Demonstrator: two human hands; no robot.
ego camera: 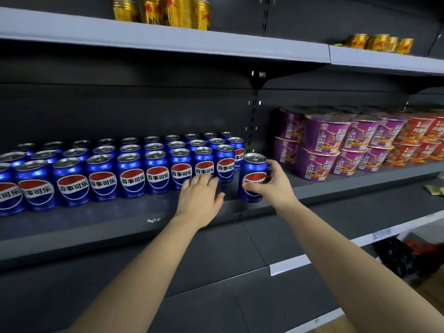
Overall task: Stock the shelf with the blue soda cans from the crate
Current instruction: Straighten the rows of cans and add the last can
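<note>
Dark grey metal forms the shelf (pixel 115 222) over which two bare forearms are stretched. The left hand (pixel 200 195) is held flat and released, with straight fingers; its fingertips are laid against the lower front of the blue cans (pixel 132 174) and nothing is grasped. The right hand (pixel 272 186) is curled round a blue soda can (pixel 253 170), which is kept upright at the right end of the front row, a little nearer the shelf edge than its neighbours; whether its base is set down cannot be told. Behind, the blue cans are ranked in several rows, labels forward. Further right, purple noodle bowls (pixel 322 150) and red noodle bowls (pixel 422 138) are stacked. Gold cans (pixel 168 13) are stood on the upper shelf (pixel 168 42).
</note>
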